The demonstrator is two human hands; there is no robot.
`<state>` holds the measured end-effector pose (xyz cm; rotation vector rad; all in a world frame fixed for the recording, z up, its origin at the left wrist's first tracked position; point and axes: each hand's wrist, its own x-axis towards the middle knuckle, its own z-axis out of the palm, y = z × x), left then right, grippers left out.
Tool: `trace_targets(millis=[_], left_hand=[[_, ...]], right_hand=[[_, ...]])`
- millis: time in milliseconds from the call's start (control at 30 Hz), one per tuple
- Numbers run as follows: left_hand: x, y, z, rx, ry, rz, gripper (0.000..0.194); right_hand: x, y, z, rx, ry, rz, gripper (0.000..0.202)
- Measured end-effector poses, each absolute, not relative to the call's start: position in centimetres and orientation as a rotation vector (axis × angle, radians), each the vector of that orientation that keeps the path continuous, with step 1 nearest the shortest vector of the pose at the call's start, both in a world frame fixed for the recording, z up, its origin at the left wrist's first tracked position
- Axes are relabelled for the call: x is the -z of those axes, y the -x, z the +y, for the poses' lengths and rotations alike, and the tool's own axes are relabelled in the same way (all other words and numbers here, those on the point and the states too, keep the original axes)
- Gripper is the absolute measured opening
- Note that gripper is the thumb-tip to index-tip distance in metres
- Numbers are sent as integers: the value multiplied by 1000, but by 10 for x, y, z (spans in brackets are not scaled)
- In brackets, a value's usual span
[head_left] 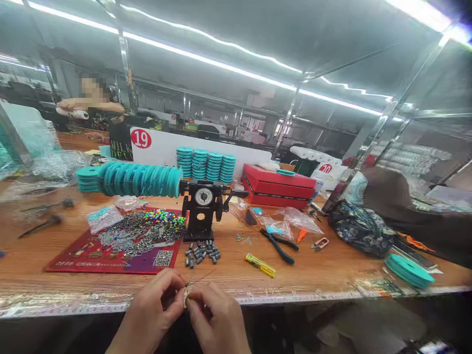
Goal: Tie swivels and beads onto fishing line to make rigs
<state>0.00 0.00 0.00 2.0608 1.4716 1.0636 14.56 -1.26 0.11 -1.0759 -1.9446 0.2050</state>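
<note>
1 wooden table (228, 275); 1 white divider (162, 156) behind; ceiling lights (214, 60) overhead.

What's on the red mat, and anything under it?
On the red mat: multicoloured beads, dark silvery pieces, clear pieces and, at its left edge, a plastic bag with light-blue contents. Underneath is covered; can't tell.

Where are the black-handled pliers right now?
In the head view, the pliers lie on the wooden table, right of centre, just above the yellow tube and left of the orange-tipped piece.
</note>
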Motion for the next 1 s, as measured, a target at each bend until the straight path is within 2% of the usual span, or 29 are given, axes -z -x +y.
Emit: trace_targets(millis=[133,300,400,567,633,767,900,1000], left_hand=[[13,2,2,-1184,-2248,1371,9],[9,1,5,-1325,-2485,1244,15],[8,0,9,-1422,-2628,1234,14],[17,-3,15,-1501,-2698,1148,19],[16,-5,13,-1450,-2641,1175,16],[7,-5,3,-1251,-2218,1351,8],[1,-2,-2,-1060,-1617,1368,13],[1,0,-1,-1005,-1517,1371,17]], right_hand=[[-15,-156,-4,126,1014,-1986,16],[-19,-158,16,207,929,-2166,23],[-25,-158,28,105,1027,-2236,19],[-44,-161,43,-329,1235,-2312,11],[-48,-163,40,-326,1304,-2290,8],[-34,-162,12,-58,1327,-2087,10],[-5,-150,-9,-270,1338,-2022,12],[4,-142,-10,-510,1370,-1924,12]])
